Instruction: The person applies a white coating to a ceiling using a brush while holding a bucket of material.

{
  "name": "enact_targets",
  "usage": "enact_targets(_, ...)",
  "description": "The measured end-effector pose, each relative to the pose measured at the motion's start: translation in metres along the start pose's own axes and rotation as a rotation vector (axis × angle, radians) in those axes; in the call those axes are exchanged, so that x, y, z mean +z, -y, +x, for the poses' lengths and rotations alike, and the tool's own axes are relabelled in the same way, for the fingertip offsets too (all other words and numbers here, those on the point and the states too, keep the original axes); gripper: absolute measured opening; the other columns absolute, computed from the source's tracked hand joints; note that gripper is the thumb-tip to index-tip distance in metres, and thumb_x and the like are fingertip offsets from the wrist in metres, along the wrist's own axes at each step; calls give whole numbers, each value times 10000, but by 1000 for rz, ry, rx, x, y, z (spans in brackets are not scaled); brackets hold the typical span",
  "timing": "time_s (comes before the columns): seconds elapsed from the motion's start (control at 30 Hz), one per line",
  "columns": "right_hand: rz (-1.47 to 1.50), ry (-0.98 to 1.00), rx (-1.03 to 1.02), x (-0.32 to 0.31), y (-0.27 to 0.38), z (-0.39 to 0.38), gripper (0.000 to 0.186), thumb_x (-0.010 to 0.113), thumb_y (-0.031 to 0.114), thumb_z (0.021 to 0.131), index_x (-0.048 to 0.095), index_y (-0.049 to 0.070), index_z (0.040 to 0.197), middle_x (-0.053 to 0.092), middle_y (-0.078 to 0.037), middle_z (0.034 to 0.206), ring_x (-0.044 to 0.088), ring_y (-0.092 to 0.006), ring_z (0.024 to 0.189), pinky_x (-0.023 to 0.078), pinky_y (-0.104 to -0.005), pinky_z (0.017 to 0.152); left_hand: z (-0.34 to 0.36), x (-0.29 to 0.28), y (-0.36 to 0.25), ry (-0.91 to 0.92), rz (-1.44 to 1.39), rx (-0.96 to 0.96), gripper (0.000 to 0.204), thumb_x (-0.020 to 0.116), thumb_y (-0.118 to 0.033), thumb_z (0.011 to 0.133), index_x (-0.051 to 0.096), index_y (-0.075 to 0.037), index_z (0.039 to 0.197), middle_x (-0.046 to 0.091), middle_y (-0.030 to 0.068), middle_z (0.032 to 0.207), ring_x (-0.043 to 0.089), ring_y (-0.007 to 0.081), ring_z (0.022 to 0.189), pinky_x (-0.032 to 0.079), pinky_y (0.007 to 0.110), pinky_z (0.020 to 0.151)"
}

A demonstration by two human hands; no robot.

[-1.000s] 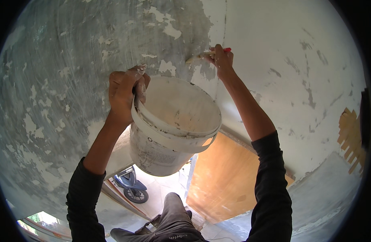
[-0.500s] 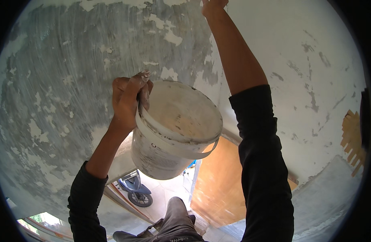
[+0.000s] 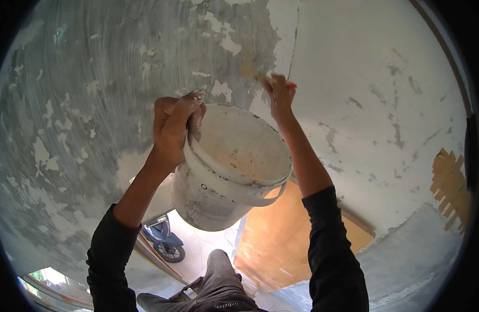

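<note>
My left hand [image 3: 177, 122] is closed over the left rim of a white plastic bucket [image 3: 213, 200], with whitish smears on its fingers. The bucket is tilted, its mouth facing up toward me, and pale residue with dark specks coats the inside. Its white handle hangs down over the near side. Above and right of the bucket, my right hand [image 3: 279, 96] is closed around what looks like a paintbrush [image 3: 248, 68]. Its pale yellowish bristles are blurred and point left toward the wall; a red handle end shows on the right.
A grey wall [image 3: 109, 57] with flaking white patches fills the left and meets a white, scuffed wall [image 3: 364, 62] in a corner. Far below are an orange-brown panel [image 3: 276, 244], a blue motorbike [image 3: 164, 239] and a tiled floor. A jagged tan piece [image 3: 448, 182] is at right.
My right hand has come down from the top edge to just above the bucket, bringing the paintbrush into view. The left hand and bucket have shifted slightly right in the picture.
</note>
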State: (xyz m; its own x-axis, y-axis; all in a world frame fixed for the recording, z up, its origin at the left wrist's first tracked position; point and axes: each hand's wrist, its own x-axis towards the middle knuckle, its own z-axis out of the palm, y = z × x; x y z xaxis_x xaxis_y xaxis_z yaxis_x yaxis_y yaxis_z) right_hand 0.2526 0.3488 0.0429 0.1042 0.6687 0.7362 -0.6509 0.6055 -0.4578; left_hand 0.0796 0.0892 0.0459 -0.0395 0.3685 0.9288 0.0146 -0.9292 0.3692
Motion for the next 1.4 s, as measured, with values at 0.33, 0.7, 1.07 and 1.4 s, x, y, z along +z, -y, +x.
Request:
enact_targets(0.33,-112,-271,171,9,13,1,335,547,201,810,500,-100,949,556,-133,885,609,-217,718,555,-343,635,-1,-1,-6,25,42,-86,470,448,-125,860,402,-35,401,395,29,371,317,96,449,377,319,923)
enact_targets(0.7,197,-108,-178,194,105,199,450,590,246,812,430,-95,1059,565,-168,955,513,-193,612,567,-393,789,15,-1,-10,-7,88,-51,480,433,-126,865,404,-20,398,388,31,369,301,94,451,390,295,863)
enact_targets(1.07,299,95,-74,158,67,144,308,619,196,824,506,-72,925,579,-144,887,581,-197,690,561,-402,815,35,-16,-30,-52,93,29,478,452,-151,885,422,-10,429,397,38,385,329,103,468,391,283,644)
enact_targets(1.4,-82,-33,200,14,29,-25,313,553,189,865,491,-99,968,532,-135,920,636,-239,849,557,-317,827,27,-25,-28,-67,53,115,466,468,-141,874,414,-28,425,397,41,381,315,102,423,299,268,486)
